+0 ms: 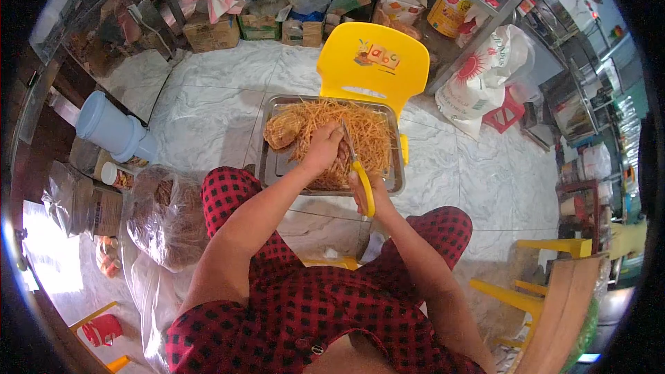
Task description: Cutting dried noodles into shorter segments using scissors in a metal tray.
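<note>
A metal tray (266, 166) rests on a yellow plastic chair (405, 57) in front of me. It holds a pile of thin orange-brown strands (371, 119), with a rounded clump (283, 131) at its left end. My left hand (328, 141) grips some strands near the middle of the pile. My right hand (371, 195) holds scissors with yellow handles (364, 187), their blades pointing up the picture beside my left fingers. Whether a strand lies between the blades cannot be told.
A large clear plastic bag of brown material (166, 218) stands by my left knee, near pale blue buckets (106, 124). Cardboard boxes (212, 34) line the shelf ahead. A white printed sack (480, 83) stands at the right, with yellow stools (511, 296) behind my right arm.
</note>
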Demonstrator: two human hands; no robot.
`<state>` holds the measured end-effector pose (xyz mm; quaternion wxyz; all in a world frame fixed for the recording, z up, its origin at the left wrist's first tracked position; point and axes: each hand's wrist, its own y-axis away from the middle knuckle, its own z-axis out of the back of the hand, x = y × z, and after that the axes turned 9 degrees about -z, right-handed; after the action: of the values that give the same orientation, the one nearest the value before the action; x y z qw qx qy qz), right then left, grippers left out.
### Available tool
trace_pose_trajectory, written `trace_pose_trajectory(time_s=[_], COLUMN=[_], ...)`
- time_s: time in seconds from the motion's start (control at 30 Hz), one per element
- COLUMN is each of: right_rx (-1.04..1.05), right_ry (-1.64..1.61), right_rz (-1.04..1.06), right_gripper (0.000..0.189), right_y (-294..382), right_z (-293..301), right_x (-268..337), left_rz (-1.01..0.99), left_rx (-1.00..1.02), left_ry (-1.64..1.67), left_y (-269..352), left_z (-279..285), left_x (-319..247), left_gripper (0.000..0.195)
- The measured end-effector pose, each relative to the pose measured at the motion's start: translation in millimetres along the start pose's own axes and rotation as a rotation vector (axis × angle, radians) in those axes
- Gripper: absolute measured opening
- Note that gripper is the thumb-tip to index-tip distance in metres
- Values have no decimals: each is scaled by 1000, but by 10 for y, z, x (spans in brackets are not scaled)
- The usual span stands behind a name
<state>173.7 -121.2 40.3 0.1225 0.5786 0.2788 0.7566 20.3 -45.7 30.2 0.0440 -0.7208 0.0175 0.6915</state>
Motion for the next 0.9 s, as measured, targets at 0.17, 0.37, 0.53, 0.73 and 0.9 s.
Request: trace_pose_trajectory(time_s=[0.17,0.37,0.53,0.73,0.9], right_rx=[179,269,275,261,215], right_ry=[-136,-18,1,15,-20], right_rz=[19,93,89,111,51], right_gripper=[40,45,47,46,47], right_y=[-1,9,51,82,53], right_z=[43,88,99,94,111], right_x=[-4,-11,31,67,65], left_rz=[-55,-304,-258,-286,-305], left_rx=[-119,-230,-233,-235,-216], left_ry=[169,-318,-322,-287,-290], left_y=[-128,-226,-242,-288,-267], left_z=[157,274,253,271,223], left_x=[-20,70,52,153,143], left_gripper=[17,18,17,15,14])
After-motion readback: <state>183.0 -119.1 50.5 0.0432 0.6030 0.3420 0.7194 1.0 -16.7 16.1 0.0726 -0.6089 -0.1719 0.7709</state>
